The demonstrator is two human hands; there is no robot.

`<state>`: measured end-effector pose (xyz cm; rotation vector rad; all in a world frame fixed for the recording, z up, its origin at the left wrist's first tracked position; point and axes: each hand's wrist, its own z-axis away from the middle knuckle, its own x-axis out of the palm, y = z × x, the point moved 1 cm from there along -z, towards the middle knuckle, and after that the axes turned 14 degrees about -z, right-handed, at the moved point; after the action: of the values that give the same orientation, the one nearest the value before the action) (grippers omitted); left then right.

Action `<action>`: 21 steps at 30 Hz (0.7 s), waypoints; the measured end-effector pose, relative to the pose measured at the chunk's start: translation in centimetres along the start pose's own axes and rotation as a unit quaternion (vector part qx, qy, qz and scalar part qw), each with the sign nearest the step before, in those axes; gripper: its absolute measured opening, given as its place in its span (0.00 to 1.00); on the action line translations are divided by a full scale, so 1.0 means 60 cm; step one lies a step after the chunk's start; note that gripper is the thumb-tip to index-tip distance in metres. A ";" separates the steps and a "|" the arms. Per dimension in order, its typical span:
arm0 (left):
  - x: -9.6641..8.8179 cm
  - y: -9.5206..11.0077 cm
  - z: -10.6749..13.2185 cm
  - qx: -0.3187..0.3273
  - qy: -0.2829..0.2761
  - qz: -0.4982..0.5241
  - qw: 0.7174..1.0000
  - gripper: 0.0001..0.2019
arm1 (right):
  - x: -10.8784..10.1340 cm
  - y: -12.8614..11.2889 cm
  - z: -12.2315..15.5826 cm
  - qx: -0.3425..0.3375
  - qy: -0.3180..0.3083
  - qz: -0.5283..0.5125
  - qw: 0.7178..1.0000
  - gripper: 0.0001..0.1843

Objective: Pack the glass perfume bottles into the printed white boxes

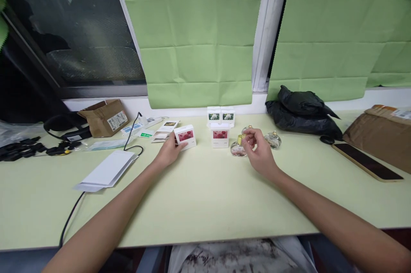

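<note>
My left hand (169,151) grips a small white box (186,136) with a red picture on its front, just above the table. To its right stands a second white box (220,136) with a similar red picture, its top flaps spread. My right hand (258,149) is closed in a pinch at the gold cap of a round glass bottle (238,150). Another round glass bottle (273,140) is just right of that hand, and a further one is partly hidden behind the fingers. Two white boxes with white-flower pictures (221,115) stand side by side at the back.
Flattened cartons (164,131) and a white folded box (107,169) lie on the left, with a black cable (72,213) running past. An opened brown box (105,118) is behind. On the right are a black plastic parcel (303,114), a phone (366,161) and a cardboard box (382,133).
</note>
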<state>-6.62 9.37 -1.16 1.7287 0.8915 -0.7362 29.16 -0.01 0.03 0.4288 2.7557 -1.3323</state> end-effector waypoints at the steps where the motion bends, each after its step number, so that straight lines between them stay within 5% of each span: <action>1: 0.000 -0.003 -0.001 -0.006 0.003 -0.002 1.000 0.24 | 0.001 0.003 -0.002 -0.009 -0.005 0.006 1.000 0.15; 7: 0.002 -0.002 0.004 -0.001 0.012 0.006 1.000 0.31 | 0.009 0.024 -0.001 0.023 -0.025 0.027 0.999 0.32; 10: -0.006 0.020 0.015 0.026 0.157 -0.008 0.987 0.46 | 0.011 0.039 0.000 0.084 -0.044 0.014 0.995 0.38; 13: -0.011 0.065 0.038 0.118 0.292 -0.018 0.949 0.37 | 0.011 0.053 0.001 0.134 -0.067 0.023 0.988 0.40; 14: -0.007 0.083 0.046 0.158 0.277 -0.002 0.948 0.33 | 0.012 0.058 0.002 0.147 -0.073 0.030 0.986 0.39; 16: 0.010 0.115 0.063 0.209 0.163 0.038 0.963 0.29 | 0.014 0.066 0.003 0.164 -0.081 0.037 0.982 0.36; 19: 0.043 0.139 0.081 0.211 -0.016 0.061 0.975 0.38 | 0.016 0.074 0.004 0.168 -0.095 0.023 0.981 0.29; 21: 0.059 0.135 0.085 0.177 -0.077 0.085 0.978 0.44 | 0.017 0.078 0.002 0.164 -0.101 -0.003 0.981 0.27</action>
<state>1.79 3.59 -1.54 1.9988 0.5198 -0.9403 29.45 2.87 -3.78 0.2786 2.3829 -1.7317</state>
